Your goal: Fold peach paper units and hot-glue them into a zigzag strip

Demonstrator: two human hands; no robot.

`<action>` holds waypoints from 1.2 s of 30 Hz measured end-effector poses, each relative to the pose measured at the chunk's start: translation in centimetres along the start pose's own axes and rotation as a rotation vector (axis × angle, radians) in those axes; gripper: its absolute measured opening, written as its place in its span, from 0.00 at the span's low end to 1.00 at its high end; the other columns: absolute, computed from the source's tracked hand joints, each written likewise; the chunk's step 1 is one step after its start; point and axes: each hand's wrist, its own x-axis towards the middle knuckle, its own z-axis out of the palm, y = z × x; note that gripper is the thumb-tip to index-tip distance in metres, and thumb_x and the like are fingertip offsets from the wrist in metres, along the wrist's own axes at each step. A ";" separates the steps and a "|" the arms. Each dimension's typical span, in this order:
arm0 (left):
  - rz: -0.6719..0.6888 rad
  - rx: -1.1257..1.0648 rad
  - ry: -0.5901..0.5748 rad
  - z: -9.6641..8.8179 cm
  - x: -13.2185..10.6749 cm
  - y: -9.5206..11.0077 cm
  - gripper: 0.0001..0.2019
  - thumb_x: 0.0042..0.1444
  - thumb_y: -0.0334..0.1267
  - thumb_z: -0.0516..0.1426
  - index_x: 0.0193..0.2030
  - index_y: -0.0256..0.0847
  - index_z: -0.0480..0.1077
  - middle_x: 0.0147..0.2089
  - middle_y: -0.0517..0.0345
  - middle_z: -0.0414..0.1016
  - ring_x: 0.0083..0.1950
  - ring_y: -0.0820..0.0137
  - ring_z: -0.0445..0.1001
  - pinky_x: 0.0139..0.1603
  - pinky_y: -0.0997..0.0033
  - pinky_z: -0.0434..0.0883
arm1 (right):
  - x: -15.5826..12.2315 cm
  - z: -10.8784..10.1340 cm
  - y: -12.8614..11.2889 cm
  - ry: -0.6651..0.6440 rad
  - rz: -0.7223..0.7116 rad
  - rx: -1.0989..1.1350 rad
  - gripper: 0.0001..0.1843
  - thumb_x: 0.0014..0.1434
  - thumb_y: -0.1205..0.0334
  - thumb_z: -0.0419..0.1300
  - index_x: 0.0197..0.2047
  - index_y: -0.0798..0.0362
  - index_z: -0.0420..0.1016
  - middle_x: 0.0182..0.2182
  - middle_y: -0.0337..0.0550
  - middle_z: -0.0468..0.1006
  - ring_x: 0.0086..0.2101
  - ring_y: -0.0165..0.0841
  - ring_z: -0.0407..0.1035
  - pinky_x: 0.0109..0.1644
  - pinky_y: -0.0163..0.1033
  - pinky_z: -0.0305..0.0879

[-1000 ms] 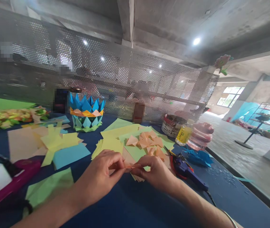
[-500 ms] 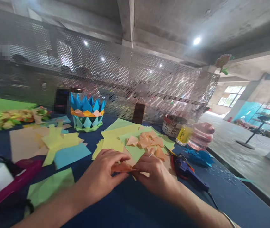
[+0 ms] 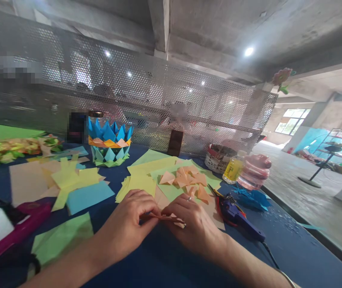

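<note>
Between my two hands is a small folded piece of orange paper (image 3: 171, 218), held just above the blue table. My left hand (image 3: 131, 224) pinches its left end between thumb and fingers. On the other side, my right hand (image 3: 190, 224), with a ring on one finger, grips the right part; the fingers hide much of the paper. Just beyond lie several folded orange paper pieces (image 3: 186, 177) on light green sheets (image 3: 166, 190). Yellow paper sheets (image 3: 141, 184) are by my left fingers.
A blue glue gun (image 3: 240, 220) and pliers lie right, near a crumpled blue paper piece (image 3: 252, 198). Behind are a yellow-labelled bottle (image 3: 232, 170), a pink plastic bottle (image 3: 253, 172) and a round container (image 3: 219, 158). A folded-paper basket (image 3: 110, 144) stands left, above loose sheets (image 3: 89, 196).
My right hand has shifted slightly left, closer to my left hand. The orange paper has turned and now shows as a narrower folded strip, extending across the right fingers.
</note>
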 end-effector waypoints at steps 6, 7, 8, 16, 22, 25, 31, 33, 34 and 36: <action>0.006 0.014 -0.035 0.1 -0.1 -0.1 0.10 0.55 0.27 0.55 0.24 0.41 0.68 0.25 0.64 0.70 0.32 0.70 0.70 0.41 0.65 0.63 | -0.4 1.0 0.2 -0.005 -0.028 0.036 0.07 0.59 0.73 0.58 0.33 0.54 0.76 0.25 0.42 0.76 0.30 0.33 0.69 0.37 0.36 0.63; 0.008 0.019 -0.053 0.1 -0.2 -0.1 0.10 0.54 0.27 0.55 0.24 0.41 0.67 0.25 0.64 0.71 0.32 0.70 0.70 0.41 0.65 0.64 | -0.4 1.1 0.3 -0.001 -0.036 0.034 0.07 0.59 0.73 0.58 0.33 0.54 0.76 0.25 0.42 0.76 0.30 0.33 0.68 0.37 0.36 0.63; 0.005 0.024 -0.068 0.1 -0.2 -0.1 0.10 0.54 0.28 0.55 0.24 0.42 0.68 0.25 0.64 0.71 0.32 0.70 0.70 0.41 0.65 0.64 | -0.5 1.2 0.2 0.001 -0.043 0.035 0.07 0.60 0.72 0.57 0.33 0.54 0.75 0.26 0.42 0.76 0.30 0.33 0.68 0.37 0.36 0.63; -0.045 0.059 -0.024 -0.2 -0.5 0.6 0.10 0.54 0.27 0.55 0.23 0.41 0.66 0.25 0.62 0.69 0.34 0.67 0.69 0.38 0.66 0.65 | -0.5 1.0 -0.4 -0.013 -0.077 0.059 0.10 0.65 0.69 0.53 0.36 0.56 0.75 0.28 0.45 0.76 0.31 0.34 0.67 0.40 0.38 0.63; -0.119 0.069 -0.025 -0.2 -0.2 -0.1 0.08 0.57 0.31 0.57 0.26 0.42 0.70 0.28 0.61 0.73 0.38 0.65 0.70 0.43 0.64 0.65 | -0.3 1.0 0.0 -0.005 0.071 0.048 0.04 0.62 0.67 0.59 0.34 0.55 0.73 0.31 0.46 0.76 0.34 0.35 0.68 0.39 0.37 0.63; -0.119 0.057 0.001 -0.2 -0.2 -0.4 0.07 0.57 0.31 0.58 0.27 0.42 0.71 0.29 0.61 0.73 0.38 0.65 0.70 0.43 0.64 0.65 | -0.3 0.8 -0.1 -0.044 0.106 0.029 0.06 0.59 0.70 0.60 0.30 0.54 0.71 0.29 0.43 0.74 0.32 0.34 0.67 0.38 0.36 0.62; -0.116 0.051 0.004 -0.2 -0.5 -0.6 0.08 0.55 0.30 0.56 0.27 0.43 0.71 0.29 0.61 0.73 0.38 0.64 0.70 0.43 0.64 0.64 | -0.1 0.6 -0.3 -0.063 0.139 0.061 0.04 0.58 0.69 0.60 0.31 0.54 0.70 0.28 0.41 0.73 0.31 0.32 0.67 0.36 0.34 0.61; -0.127 0.054 -0.006 -0.2 -0.4 -0.5 0.08 0.55 0.30 0.56 0.27 0.43 0.71 0.29 0.61 0.73 0.39 0.64 0.70 0.44 0.63 0.64 | -0.1 0.5 -0.4 -0.066 0.150 0.074 0.03 0.57 0.66 0.61 0.33 0.54 0.70 0.29 0.41 0.73 0.31 0.32 0.67 0.36 0.34 0.61; -0.128 0.054 -0.011 -0.3 -0.4 -0.5 0.08 0.55 0.30 0.57 0.27 0.43 0.71 0.30 0.61 0.73 0.39 0.64 0.70 0.44 0.63 0.64 | -0.1 0.5 -0.5 -0.071 0.152 0.083 0.03 0.57 0.66 0.62 0.33 0.54 0.70 0.29 0.41 0.73 0.31 0.32 0.67 0.36 0.34 0.61; -0.126 0.054 -0.016 -0.3 -0.4 -0.5 0.08 0.55 0.30 0.57 0.27 0.43 0.71 0.29 0.61 0.73 0.39 0.64 0.70 0.44 0.63 0.63 | -0.1 0.4 -0.6 -0.085 0.162 0.100 0.05 0.55 0.67 0.63 0.33 0.54 0.70 0.29 0.40 0.73 0.32 0.32 0.67 0.37 0.34 0.62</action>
